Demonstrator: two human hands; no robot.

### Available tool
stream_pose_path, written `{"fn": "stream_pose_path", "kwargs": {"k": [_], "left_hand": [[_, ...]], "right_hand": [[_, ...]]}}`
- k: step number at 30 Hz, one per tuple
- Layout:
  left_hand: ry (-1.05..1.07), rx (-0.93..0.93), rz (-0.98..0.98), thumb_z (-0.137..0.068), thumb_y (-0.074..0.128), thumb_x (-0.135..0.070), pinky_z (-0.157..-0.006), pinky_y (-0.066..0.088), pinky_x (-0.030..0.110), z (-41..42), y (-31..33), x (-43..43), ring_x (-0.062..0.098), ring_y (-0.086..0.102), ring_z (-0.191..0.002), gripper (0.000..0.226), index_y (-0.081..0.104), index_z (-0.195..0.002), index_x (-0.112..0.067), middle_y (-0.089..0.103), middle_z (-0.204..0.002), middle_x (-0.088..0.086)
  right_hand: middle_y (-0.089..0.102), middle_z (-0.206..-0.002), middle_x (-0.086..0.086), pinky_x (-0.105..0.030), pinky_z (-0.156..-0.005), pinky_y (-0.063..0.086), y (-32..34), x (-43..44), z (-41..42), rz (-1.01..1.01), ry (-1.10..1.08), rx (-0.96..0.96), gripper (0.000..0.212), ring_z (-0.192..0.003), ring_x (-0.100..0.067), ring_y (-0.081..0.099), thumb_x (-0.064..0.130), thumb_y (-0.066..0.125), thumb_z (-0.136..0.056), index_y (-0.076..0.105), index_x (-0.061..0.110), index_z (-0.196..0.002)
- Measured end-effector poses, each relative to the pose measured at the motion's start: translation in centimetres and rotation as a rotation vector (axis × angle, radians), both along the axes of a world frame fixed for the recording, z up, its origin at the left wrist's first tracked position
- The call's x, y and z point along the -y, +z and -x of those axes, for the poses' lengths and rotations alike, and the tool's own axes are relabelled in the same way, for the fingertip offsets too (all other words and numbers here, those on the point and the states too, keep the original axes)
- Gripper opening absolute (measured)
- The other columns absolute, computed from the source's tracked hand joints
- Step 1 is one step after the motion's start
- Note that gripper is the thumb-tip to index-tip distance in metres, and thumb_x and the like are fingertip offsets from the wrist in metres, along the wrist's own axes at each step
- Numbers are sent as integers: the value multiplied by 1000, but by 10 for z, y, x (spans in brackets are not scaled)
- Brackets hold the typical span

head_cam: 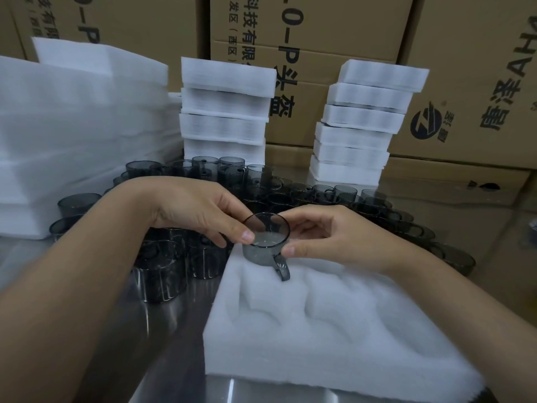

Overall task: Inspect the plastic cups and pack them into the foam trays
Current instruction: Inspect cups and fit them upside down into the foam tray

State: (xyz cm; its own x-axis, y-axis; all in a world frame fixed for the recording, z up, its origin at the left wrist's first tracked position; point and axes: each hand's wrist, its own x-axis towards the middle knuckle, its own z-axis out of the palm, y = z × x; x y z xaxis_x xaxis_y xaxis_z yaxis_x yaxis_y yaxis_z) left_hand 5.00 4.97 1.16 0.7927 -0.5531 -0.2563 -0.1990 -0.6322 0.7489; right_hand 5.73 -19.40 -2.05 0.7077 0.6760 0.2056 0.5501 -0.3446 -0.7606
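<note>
The cup [266, 242] sits upright at the far left corner of a foam tray [334, 330], handle toward the near edge. The fingers of the left hand [197, 210] and right hand [334, 237] pinch its rim from either side. More cups [162, 271] crowd the counter [174, 344] left of and behind the tray.

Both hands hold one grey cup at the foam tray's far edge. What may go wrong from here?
1. The cup, pinched by the left hand and right hand, may seat tilted if its handle misses the recess in the foam tray.
2. The left forearm passes close to crowded loose cups and might knock some over.
</note>
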Motion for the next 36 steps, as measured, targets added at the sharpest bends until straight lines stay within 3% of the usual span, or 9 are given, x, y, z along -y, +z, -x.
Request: {"fn": "stream_pose_path", "kwargs": {"k": [3,7,12,16,21,26,28,31,36], "left_hand": [[-38,18,27,-66,80,-43,-76,49,17,-2,-1,-1,-2,63,-95,50,67,-114,-40,68,-98,-19],[-30,21,72,-62,78,-42,-79,50,20,-4,-3,-2,2,64,-94,53,66,-113,-41,70,-100,-12],[-32,26,66,-70,76,-42,-80,50,19,-4,-1,-1,10,61,-112,51,65,-119,-37,67,-119,-10],[0,64,60,-62,74,-49,-75,50,17,-3,-1,1,11,62,-111,59,61,-119,-45,65,-120,-12],[-12,100,46,-70,73,-39,-73,49,17,-3,-1,1,0,63,-100,49,62,-117,-48,66,-118,-16],[-13,114,-2,-67,75,-42,-73,49,15,-3,-2,3,-7,63,-89,48,64,-113,-48,68,-112,-18],[20,123,24,-64,77,-48,-71,49,14,-3,-3,3,-3,64,-95,42,68,-106,-47,69,-109,-17],[40,139,-10,-57,78,-50,-69,47,14,-3,-3,5,-10,63,-80,39,72,-96,-47,70,-88,-25],[15,153,-112,-63,82,-46,-71,43,18,-3,-3,9,-11,59,-69,41,67,-102,-44,65,-73,-29]], "right_hand": [[68,-112,3,-31,-100,48,0,1,0,-7,5,9,47,-107,-12,63,43,75,-68,67,39,-114],[68,-100,21,-15,-95,46,1,2,0,-56,-15,5,40,-95,2,64,47,66,-71,63,51,-111],[65,-108,18,-19,-97,46,3,0,2,-10,-38,44,35,-100,2,62,47,62,-75,66,50,-110],[64,-116,15,-36,-105,43,2,0,2,5,-78,52,35,-112,-10,60,48,60,-79,67,46,-114],[67,-114,21,-25,-102,44,1,1,0,6,-100,68,24,-109,4,59,36,61,-88,68,43,-111],[66,-103,19,-13,-89,47,-1,2,-2,38,-79,64,41,-98,4,63,57,64,-66,70,44,-104],[67,-102,19,-14,-89,47,-2,2,-3,24,-59,56,39,-97,2,64,56,66,-65,70,47,-102],[68,-101,19,-17,-90,48,-3,2,-5,20,-72,41,43,-96,2,64,52,69,-63,67,46,-106],[64,-100,20,-9,-79,46,-2,1,-5,51,-71,46,27,-90,1,65,40,74,-73,75,34,-99]]}}
